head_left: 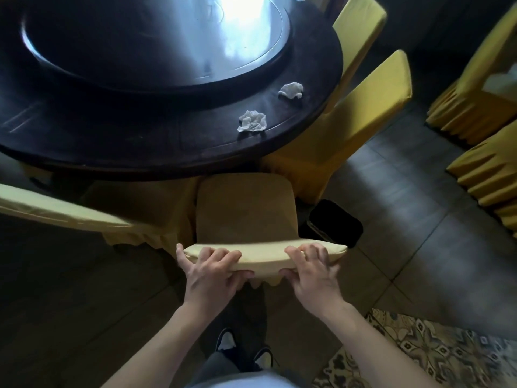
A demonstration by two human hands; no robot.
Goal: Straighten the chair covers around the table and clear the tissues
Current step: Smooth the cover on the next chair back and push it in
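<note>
A chair in a yellow cover (246, 211) stands right in front of me, pushed toward the dark round table (173, 152). My left hand (209, 273) and my right hand (313, 273) both grip the top of its backrest, fingers curled over the cover and thumbs underneath. Two crumpled white tissues lie on the table's near right rim: one (252, 121) closer to me, the other (291, 90) farther right.
A glass turntable (156, 43) fills the table's middle. More yellow-covered chairs stand at the left (56, 211), at the right of the table (372, 107) and at the far right (481, 79). A black bin (335, 222) sits beside my chair. Patterned rug (419, 354) at lower right.
</note>
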